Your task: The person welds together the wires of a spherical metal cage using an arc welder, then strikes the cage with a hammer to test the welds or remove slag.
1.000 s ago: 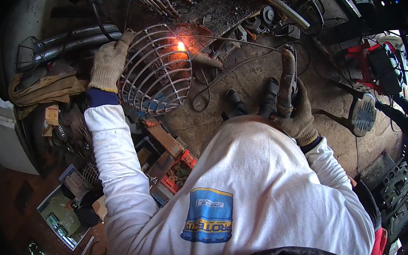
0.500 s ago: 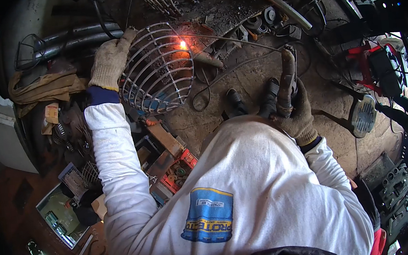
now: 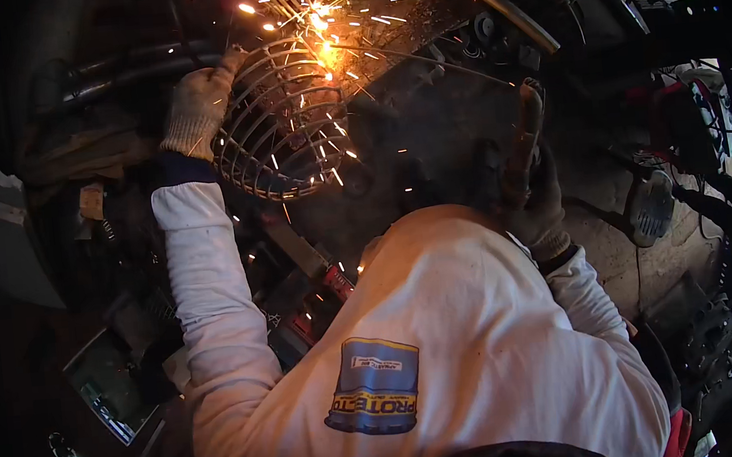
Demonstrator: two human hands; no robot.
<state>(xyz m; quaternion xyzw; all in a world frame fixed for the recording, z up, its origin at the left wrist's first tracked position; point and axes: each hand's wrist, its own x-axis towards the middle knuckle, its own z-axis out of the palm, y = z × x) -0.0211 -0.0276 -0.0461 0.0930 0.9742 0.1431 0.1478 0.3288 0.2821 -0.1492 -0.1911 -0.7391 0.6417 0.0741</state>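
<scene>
My left hand (image 3: 197,108), in a knitted work glove, is closed on the upper left rim of a rounded metal wire cage (image 3: 244,174). Its thumb points up along the rim. The gloved right hand (image 3: 541,204) is wrapped round a welding electrode holder (image 3: 522,141). From the holder's top a long thin welding rod (image 3: 439,63) runs left to the cage's upper right rim. There a bright arc (image 3: 326,53) burns, and sparks fly out and fall over the cage. Glare and smoke hide the joint itself.
Metal bars (image 3: 143,69) lie behind my left hand. A curved metal tube (image 3: 494,1) crosses the top right. A red crate (image 3: 336,282) and a small box (image 3: 91,200) are to the left. A foot-shaped metal piece (image 3: 651,206) stands at right. Much of the surroundings is dark.
The small red glow at the rod's tip has become a bright arc with flying sparks. The surroundings look darker and smoke has appeared. Both hands have hardly moved.
</scene>
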